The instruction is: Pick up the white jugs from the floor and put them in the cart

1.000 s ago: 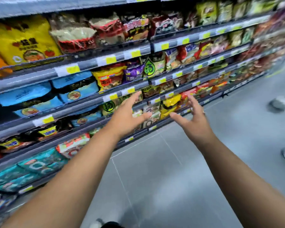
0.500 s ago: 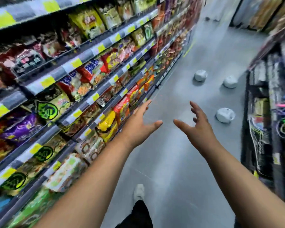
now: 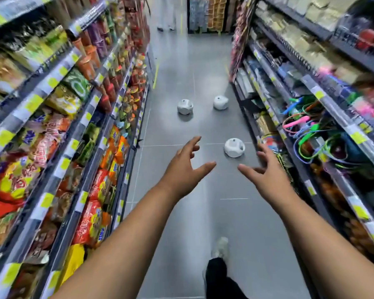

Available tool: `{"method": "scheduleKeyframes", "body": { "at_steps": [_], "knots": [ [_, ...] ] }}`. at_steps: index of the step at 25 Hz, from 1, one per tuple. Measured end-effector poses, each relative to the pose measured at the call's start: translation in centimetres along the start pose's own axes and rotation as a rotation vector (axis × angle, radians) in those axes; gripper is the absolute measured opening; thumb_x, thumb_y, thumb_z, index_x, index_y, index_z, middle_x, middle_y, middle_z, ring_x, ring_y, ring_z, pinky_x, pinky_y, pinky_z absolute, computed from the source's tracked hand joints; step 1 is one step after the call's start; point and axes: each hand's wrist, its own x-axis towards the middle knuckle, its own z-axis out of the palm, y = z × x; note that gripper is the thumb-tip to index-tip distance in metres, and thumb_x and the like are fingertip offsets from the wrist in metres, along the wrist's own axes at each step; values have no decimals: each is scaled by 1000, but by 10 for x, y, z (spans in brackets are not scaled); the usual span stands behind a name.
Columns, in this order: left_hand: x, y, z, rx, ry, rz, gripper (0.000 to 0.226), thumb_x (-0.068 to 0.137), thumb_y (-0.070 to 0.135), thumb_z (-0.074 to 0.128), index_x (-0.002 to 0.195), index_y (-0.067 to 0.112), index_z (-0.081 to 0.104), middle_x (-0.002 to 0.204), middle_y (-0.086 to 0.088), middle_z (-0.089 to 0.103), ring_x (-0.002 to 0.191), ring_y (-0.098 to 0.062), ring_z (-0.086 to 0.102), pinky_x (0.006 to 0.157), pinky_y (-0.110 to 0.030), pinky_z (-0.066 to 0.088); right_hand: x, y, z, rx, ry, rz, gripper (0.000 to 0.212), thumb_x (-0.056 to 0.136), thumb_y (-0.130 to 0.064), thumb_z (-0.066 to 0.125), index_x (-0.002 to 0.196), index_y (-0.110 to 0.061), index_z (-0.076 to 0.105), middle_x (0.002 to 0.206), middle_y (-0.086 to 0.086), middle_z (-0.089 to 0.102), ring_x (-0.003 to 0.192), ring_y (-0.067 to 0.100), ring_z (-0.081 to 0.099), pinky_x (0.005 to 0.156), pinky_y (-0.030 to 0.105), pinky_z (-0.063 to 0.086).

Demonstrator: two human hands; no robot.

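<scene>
Three white jugs stand on the grey aisle floor ahead of me. The nearest jug (image 3: 234, 147) is just beyond my hands, slightly right of centre. Two more sit farther down: one jug on the left (image 3: 184, 107) and one jug on the right (image 3: 220, 102). My left hand (image 3: 185, 167) and my right hand (image 3: 266, 171) are stretched out in front of me at about the same height, fingers spread, holding nothing. Neither hand touches a jug. No cart is in view.
Shelves of snack packets (image 3: 69, 137) line the left side of the aisle; shelves with coloured cords and packaged goods (image 3: 311, 117) line the right. My foot (image 3: 220, 249) steps on the floor below. Another person's legs (image 3: 165, 22) stand at the aisle's far end.
My view has swung from the left shelves round to face straight down the aisle. The jugs have come to the centre, and both hands stay open and outstretched.
</scene>
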Motion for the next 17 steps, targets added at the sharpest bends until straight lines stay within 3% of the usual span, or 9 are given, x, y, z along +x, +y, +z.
{"method": "scheduleKeyframes", "body": {
  "at_steps": [5, 11, 13, 15, 17],
  "knots": [
    [127, 6, 20, -113, -42, 8, 62, 85, 32, 76, 138, 41, 45, 128, 13, 57, 119, -7, 55, 96, -29, 50, 120, 11, -17, 74, 44, 34, 57, 82, -16, 76, 127, -36, 47, 115, -7, 61, 109, 23, 61, 98, 40, 49],
    [294, 20, 32, -153, -35, -52, 52, 88, 30, 73, 132, 42, 48, 128, 11, 59, 116, -7, 58, 86, -22, 50, 282, 4, -34, 116, 29, 81, 52, 85, -13, 73, 126, -34, 50, 123, -1, 59, 92, 13, 60, 73, 13, 47],
    [351, 22, 33, -171, -27, -91, 47, 90, 30, 70, 130, 41, 49, 128, 8, 59, 113, -8, 60, 84, -22, 50, 336, 9, -33, 132, 25, 104, 50, 85, -16, 73, 125, -37, 50, 126, 0, 59, 92, 12, 60, 83, 23, 52],
    [408, 20, 35, -192, -35, -118, 43, 91, 29, 69, 127, 41, 50, 125, 7, 60, 109, -10, 62, 91, -32, 54, 387, 17, -27, 152, 41, 131, 49, 85, -22, 73, 125, -41, 51, 126, -2, 58, 99, 14, 60, 95, 43, 52],
    [469, 13, 38, -209, -65, -161, 41, 90, 30, 70, 125, 41, 51, 122, 6, 61, 108, -11, 63, 98, -43, 53, 437, 26, -20, 152, 99, 181, 48, 85, -29, 72, 127, -40, 52, 126, -4, 58, 104, 16, 59, 98, 50, 50]
  ]
}}
